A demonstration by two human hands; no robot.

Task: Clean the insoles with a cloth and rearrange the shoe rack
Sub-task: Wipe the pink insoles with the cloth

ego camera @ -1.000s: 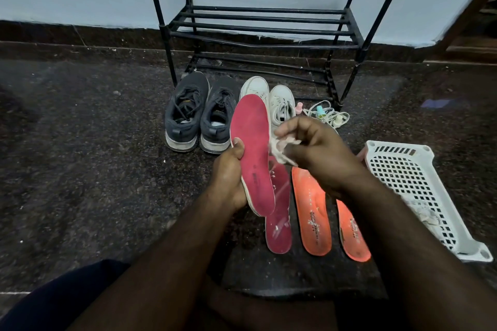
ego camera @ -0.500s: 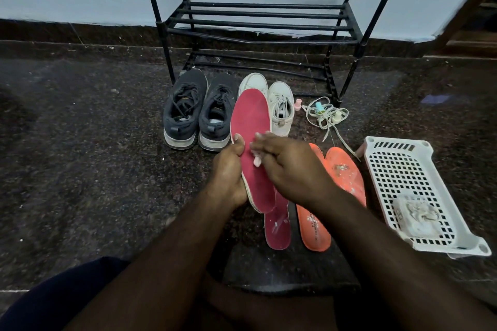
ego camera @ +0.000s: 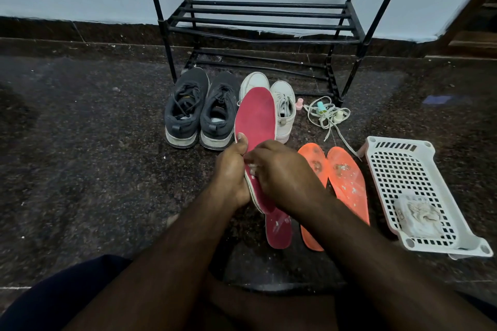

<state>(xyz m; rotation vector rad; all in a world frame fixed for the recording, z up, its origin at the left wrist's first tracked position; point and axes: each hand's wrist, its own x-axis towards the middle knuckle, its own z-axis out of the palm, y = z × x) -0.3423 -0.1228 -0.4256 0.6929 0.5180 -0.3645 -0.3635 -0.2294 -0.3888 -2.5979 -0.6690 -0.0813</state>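
Nearest the camera, two bare forearms reach forward over a dark-clothed knee at the lower left. The left hand (ego camera: 231,174) is closed around the heel end of a red insole (ego camera: 255,126), thumb pressed on its upper face, holding it tilted up with the toe pointing away. The right hand (ego camera: 282,172) lies over the insole's lower half, fingers curled down onto a small white cloth (ego camera: 252,169), of which only a scrap shows between the two hands. Under the right wrist, a second red insole (ego camera: 278,228) lies flat on the dark speckled floor (ego camera: 94,169). Just beside it to the right lie two orange insoles (ego camera: 347,183) side by side, marked with pale specks, the left one partly hidden by the right forearm. Farther right stands a white perforated plastic basket (ego camera: 403,169) with a crumpled whitish rag (ego camera: 419,216) in it. Beyond the hands, a pair of dark grey sneakers (ego camera: 199,110) stands heel toward the camera, and next to them a pair of white sneakers (ego camera: 282,105), partly hidden behind the raised insole. To their right lies a tangle of white laces (ego camera: 326,115) with a few small items among it. At the back, a black metal shoe rack (ego camera: 258,21) stands against a pale wall.
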